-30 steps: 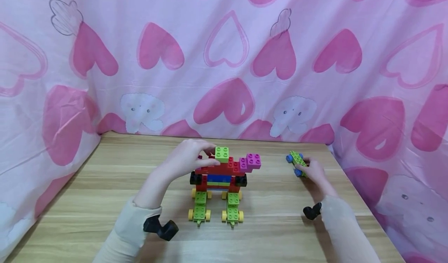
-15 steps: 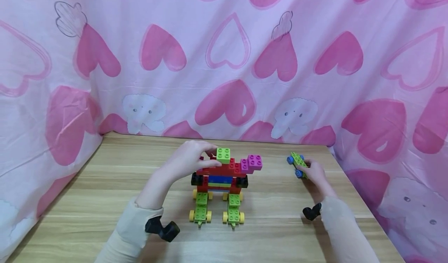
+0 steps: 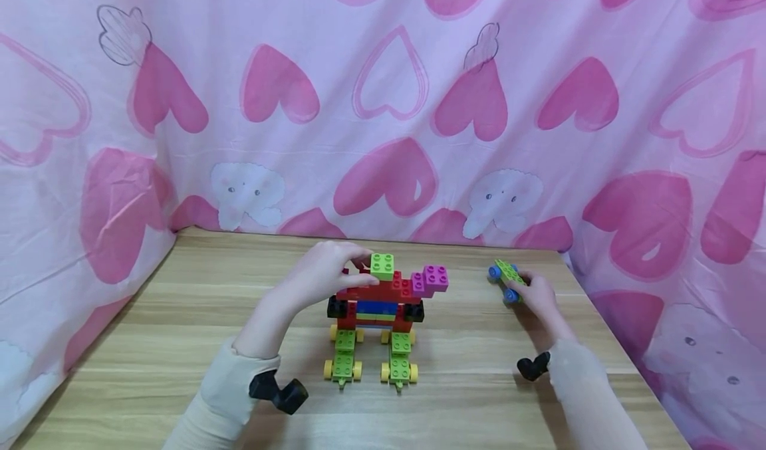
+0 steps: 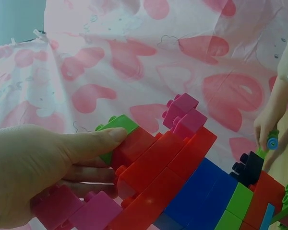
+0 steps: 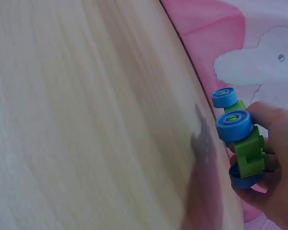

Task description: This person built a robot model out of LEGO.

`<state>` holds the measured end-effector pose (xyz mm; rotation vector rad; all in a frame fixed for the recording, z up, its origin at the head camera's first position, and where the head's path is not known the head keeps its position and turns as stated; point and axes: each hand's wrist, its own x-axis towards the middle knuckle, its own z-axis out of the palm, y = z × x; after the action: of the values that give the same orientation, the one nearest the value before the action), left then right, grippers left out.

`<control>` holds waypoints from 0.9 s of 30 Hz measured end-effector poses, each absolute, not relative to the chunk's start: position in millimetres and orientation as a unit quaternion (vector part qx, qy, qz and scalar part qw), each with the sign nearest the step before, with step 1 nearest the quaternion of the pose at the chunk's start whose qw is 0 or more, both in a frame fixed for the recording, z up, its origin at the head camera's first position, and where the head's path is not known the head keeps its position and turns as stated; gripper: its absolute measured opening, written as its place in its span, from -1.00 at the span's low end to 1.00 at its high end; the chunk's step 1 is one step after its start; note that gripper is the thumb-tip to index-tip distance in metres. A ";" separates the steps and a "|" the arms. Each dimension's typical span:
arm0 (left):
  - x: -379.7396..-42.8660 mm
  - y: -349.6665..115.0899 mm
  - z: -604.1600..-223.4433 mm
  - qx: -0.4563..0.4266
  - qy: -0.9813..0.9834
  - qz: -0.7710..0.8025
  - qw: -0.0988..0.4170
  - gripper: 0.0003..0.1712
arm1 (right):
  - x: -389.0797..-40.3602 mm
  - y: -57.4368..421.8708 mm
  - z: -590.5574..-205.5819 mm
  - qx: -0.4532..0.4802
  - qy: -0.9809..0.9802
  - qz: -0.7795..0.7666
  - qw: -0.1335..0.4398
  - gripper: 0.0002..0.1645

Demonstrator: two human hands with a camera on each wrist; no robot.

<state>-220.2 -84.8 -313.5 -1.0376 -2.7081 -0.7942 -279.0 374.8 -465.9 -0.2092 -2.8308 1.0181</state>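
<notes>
In the head view, my left hand point(image 3: 323, 270) grips the top of a figure built from toy bricks, its thumb and fingers around the light-green brick point(image 3: 382, 266). The left wrist view shows the thumb point(image 4: 110, 136) on that top part and the fingers behind it. Below come red bricks point(image 3: 383, 293), a blue layer point(image 3: 376, 306) and two black bricks at the sides. Pink bricks point(image 3: 435, 278) jut out to the right. Far to the right, my right hand point(image 3: 541, 297) pinches a green toy car base point(image 5: 252, 153) with blue wheels, held above the tabletop.
The figure stands on two pairs of green wheeled bases point(image 3: 344, 365) with yellow wheels, on a wooden table point(image 3: 467, 383). Pink heart-patterned cloth point(image 3: 383, 117) hangs behind and along both sides. A black camera mount point(image 3: 278, 391) sticks out from the left sleeve.
</notes>
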 end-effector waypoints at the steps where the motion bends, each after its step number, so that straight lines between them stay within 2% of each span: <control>1: -220.3 -85.1 -313.9 -0.345 -0.898 -0.264 0.066 -0.57 | -277.4 372.5 -463.8 -0.068 -0.934 0.345 0.061 -0.32; 8: -218.7 -84.0 -313.3 -0.342 -0.900 -0.262 0.071 -0.52 | -270.5 352.6 -443.4 -0.057 -0.922 0.378 0.057 -0.11; 16: -219.2 -84.3 -314.1 -0.346 -0.898 -0.262 0.075 -0.52 | -271.1 328.5 -415.8 -0.004 -0.936 0.329 0.129 -0.35; 27: -220.2 -84.9 -313.9 -0.350 -0.897 -0.257 0.080 -0.51 | -271.0 291.4 -368.4 0.043 -0.916 0.359 0.173 -0.39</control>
<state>-220.2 -84.9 -313.9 -1.0479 -2.6833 -0.7701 -271.0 291.4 -368.4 0.1214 -2.5987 1.0190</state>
